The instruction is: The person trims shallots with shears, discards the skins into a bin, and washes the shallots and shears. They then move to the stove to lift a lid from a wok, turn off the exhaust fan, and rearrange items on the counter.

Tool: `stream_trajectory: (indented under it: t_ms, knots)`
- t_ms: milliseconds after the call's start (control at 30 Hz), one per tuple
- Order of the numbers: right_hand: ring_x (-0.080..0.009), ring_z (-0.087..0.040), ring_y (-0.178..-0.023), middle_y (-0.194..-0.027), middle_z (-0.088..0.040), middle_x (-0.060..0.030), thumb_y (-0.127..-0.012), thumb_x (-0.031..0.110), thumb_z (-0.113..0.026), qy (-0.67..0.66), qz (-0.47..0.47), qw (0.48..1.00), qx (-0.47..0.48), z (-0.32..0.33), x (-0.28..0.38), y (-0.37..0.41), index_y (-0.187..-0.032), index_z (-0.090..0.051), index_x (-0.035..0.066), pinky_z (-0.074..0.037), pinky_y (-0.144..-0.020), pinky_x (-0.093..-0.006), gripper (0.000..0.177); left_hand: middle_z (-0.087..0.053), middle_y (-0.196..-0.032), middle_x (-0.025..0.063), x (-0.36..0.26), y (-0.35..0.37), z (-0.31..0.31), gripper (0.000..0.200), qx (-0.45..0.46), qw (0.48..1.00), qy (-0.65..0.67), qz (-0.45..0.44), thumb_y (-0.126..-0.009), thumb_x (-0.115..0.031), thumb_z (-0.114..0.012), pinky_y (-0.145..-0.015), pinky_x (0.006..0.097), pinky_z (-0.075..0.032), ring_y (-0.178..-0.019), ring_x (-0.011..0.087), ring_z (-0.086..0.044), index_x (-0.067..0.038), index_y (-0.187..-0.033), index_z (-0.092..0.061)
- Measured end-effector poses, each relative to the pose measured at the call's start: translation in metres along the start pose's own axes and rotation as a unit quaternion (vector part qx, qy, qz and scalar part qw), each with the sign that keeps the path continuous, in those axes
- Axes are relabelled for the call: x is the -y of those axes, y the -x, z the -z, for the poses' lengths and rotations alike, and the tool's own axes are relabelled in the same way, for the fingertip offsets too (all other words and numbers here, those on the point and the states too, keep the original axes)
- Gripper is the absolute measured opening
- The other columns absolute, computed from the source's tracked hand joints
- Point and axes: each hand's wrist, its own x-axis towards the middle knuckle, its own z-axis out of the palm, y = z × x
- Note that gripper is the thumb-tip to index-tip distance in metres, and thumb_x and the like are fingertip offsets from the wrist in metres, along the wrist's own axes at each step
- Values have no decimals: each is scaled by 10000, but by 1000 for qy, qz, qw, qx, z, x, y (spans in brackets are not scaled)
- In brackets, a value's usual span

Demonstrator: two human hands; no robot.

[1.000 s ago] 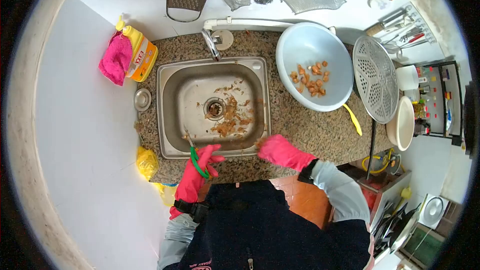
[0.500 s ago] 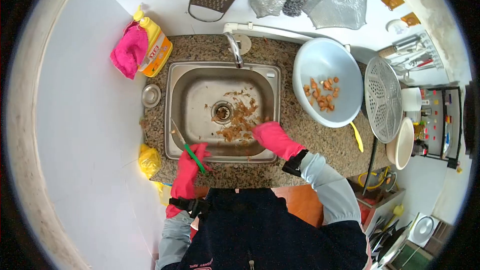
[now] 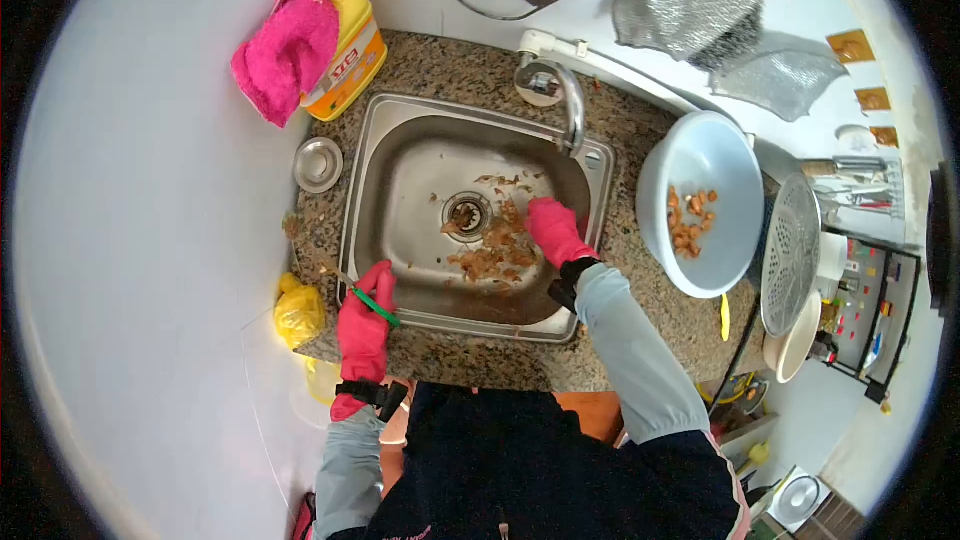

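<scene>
My left hand, in a pink rubber glove, is closed around a green-handled tool with a thin metal blade, at the sink's front left corner. Its blade tip points up and left over the counter. My right hand, also pink-gloved, is down inside the steel sink near its right wall. Its fingers are curled beside wet brown scraps; what they hold, if anything, is hidden. More scraps lie in and around the drain.
A pale blue basin holding orange-brown pieces stands right of the sink. The faucet arches over the back rim. A yellow detergent bottle, pink cloth and drain cover are at left. A metal strainer leans at right.
The camera view has turned and shifted. My right hand has moved further into the sink beside the scraps. The left hand keeps the green-handled tool, its blade now left of the sink rim.
</scene>
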Motion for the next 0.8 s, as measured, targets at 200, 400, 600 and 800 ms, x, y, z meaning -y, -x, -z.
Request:
stream_trajectory:
  t_ms: [200,400,600,800]
  knots:
    - [-372,-596,-974,-985,-629,-200,-770,204,-637,-49,-21,996,77,-72,-2,-4,-1000,-621,92,-479,-818,-472,256,-651,-762,74,3,-3,-3,288,-29,994,-98,-23,-921,-307,-588,-609,306,-467,-606,145,-574,-147,-1148,-665]
    - [-359,-608,-936,-957,-636,-192,-796,228,-591,-138,39,984,106,-63,1,24,-1006,-616,87,-483,-813,-463,255,-687,-876,118,9,-7,-1,263,-30,987,-142,-71,-927,-271,-579,-690,328,-487,-740,212,-636,-126,-1125,-673]
    - [-375,-583,-1002,-1063,-616,-205,-826,295,-601,-63,41,996,-52,9,7,-52,-1094,-626,51,-460,-874,-488,363,-674,-910,148,4,-6,-2,254,-37,984,-132,-114,-923,-265,-579,-735,373,-491,-835,304,-645,-130,-1119,-666]
    - [-379,-553,-1041,-1092,-604,-195,-833,294,-601,-83,64,995,-4,-41,19,-55,-1055,-650,81,-449,-883,-477,312,-668,-912,160,0,-7,-1,256,-29,975,-186,-116,-922,-301,-572,-723,389,-490,-832,330,-637,-152,-1109,-665]
